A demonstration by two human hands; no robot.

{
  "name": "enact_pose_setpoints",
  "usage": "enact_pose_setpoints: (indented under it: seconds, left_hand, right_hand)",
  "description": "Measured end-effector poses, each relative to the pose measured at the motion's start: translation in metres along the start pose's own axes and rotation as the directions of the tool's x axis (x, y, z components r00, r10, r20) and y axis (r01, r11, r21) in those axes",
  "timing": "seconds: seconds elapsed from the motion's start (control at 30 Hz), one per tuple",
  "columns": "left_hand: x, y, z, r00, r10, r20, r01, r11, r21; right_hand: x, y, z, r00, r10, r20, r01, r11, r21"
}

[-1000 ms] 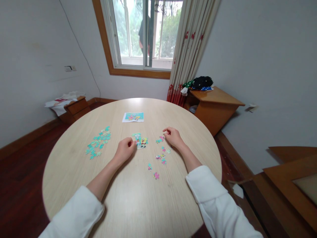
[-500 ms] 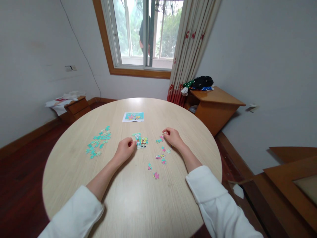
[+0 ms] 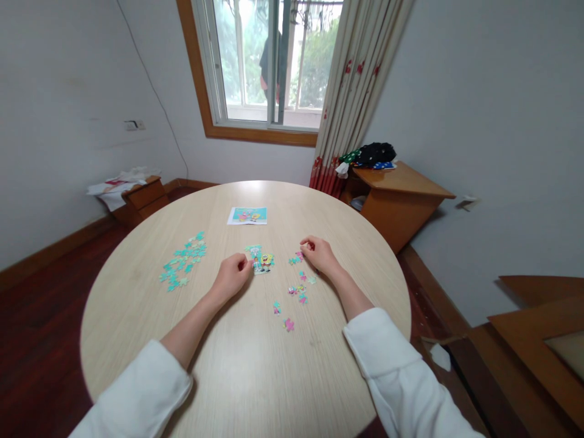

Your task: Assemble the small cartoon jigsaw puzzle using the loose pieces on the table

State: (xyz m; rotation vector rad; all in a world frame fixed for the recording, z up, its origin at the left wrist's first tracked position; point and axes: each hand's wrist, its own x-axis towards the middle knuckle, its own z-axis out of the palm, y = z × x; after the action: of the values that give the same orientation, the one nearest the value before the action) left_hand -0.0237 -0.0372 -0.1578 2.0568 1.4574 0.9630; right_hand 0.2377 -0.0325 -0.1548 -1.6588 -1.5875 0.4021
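A small joined patch of jigsaw puzzle (image 3: pixel 263 264), with a yellow cartoon figure on it, lies flat near the middle of the round table (image 3: pixel 228 371). My left hand (image 3: pixel 232 275) is closed, its fingertips at the patch's left edge; whether they grip it is hidden. Over on the right, my right hand (image 3: pixel 319 254) has its thumb and fingers pressed together, just above some pink and teal puzzle pieces (image 3: pixel 295 258). Anything between those fingertips is too small to make out. Nearer to me lie more loose pieces, among them a pink puzzle piece (image 3: pixel 289 325).
A heap of teal puzzle pieces (image 3: pixel 185 261) spreads over the table's left side. Toward the back lies a printed reference picture (image 3: pixel 247 216). Beyond the table are a wooden cabinet (image 3: pixel 401 194) with cloths on it and a curtained window, with a person outside.
The whole view has shifted slightly. Both hands keep nearly the same pose and place relative to the puzzle patch and the pieces.
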Motion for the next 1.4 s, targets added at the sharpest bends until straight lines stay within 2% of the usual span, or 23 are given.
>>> enact_pose_setpoints:
  seconds: [0.53,0.8,0.93,1.0,1.1,1.2,1.3,1.33,1.4]
  left_hand:
    - [0.000,0.003,-0.001,1.000,-0.004,-0.017,0.004,1.000,-0.025]
    - [0.001,0.000,0.001,1.000,0.015,-0.021,-0.017,0.994,-0.104]
    - [0.002,-0.003,0.002,1.000,0.017,-0.010,-0.018,0.995,-0.094]
    - [0.002,-0.004,0.002,1.000,0.023,-0.005,-0.023,0.996,-0.091]
    - [0.002,-0.003,0.002,1.000,0.028,-0.004,-0.028,0.995,-0.099]
    - [0.001,-0.003,0.001,1.000,0.028,-0.008,-0.029,0.994,-0.105]
    - [0.000,-0.003,0.000,0.999,0.032,-0.008,-0.033,0.994,-0.105]
    - [0.000,-0.003,0.000,0.999,0.034,-0.007,-0.034,0.994,-0.105]
    - [0.000,-0.004,0.000,0.999,0.037,-0.008,-0.037,0.994,-0.104]
  right_hand:
    - [-0.001,-0.003,0.000,1.000,-0.006,0.001,0.006,1.000,0.018]
    - [-0.001,-0.002,0.000,0.999,-0.001,0.040,0.001,1.000,0.005]
    - [0.000,-0.001,-0.001,0.998,-0.032,0.055,0.032,0.999,0.001]
    - [0.000,-0.001,-0.001,0.992,-0.072,0.099,0.070,0.997,0.019]
    - [-0.004,-0.004,-0.001,0.965,-0.129,0.228,0.114,0.990,0.079]
    - [-0.012,-0.011,-0.003,0.921,-0.128,0.369,0.073,0.984,0.161]
    - [-0.019,-0.021,-0.006,0.846,-0.132,0.517,-0.030,0.956,0.293]
    - [-0.020,-0.024,-0.008,0.809,-0.163,0.565,-0.014,0.955,0.295]
    - [-0.020,-0.030,-0.011,0.752,-0.233,0.617,0.097,0.964,0.246]
